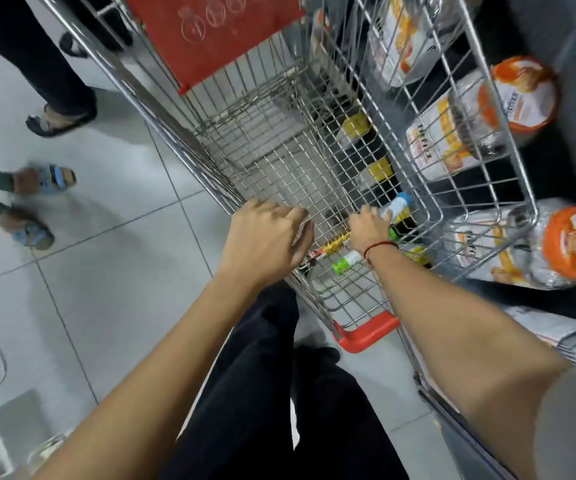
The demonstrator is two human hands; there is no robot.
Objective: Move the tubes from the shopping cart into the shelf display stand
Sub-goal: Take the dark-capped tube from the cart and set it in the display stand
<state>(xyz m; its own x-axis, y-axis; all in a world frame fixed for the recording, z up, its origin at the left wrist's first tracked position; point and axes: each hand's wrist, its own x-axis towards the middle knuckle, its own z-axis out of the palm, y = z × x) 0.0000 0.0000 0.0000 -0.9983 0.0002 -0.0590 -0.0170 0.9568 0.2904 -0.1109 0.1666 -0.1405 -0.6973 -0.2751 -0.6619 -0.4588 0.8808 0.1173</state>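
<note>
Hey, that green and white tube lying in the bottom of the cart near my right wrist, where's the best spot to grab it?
Probably the middle of the green and white tube, pinched across its width from above. It lies flat on the wire floor of the shopping cart, roughly left to right, with its top side uncovered. The right hand is nearest, but it already seems closed on a blue-capped tube.

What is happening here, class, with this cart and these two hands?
A person leans over a wire metal shopping cart and reaches both hands into it. The right hand closes on a white tube with a blue cap. The left hand rests on the cart's wire floor, holding nothing visible. A white tube with a green end and a slim gold and red tube lie on the floor of the cart. No tube has left the cart.
</note>
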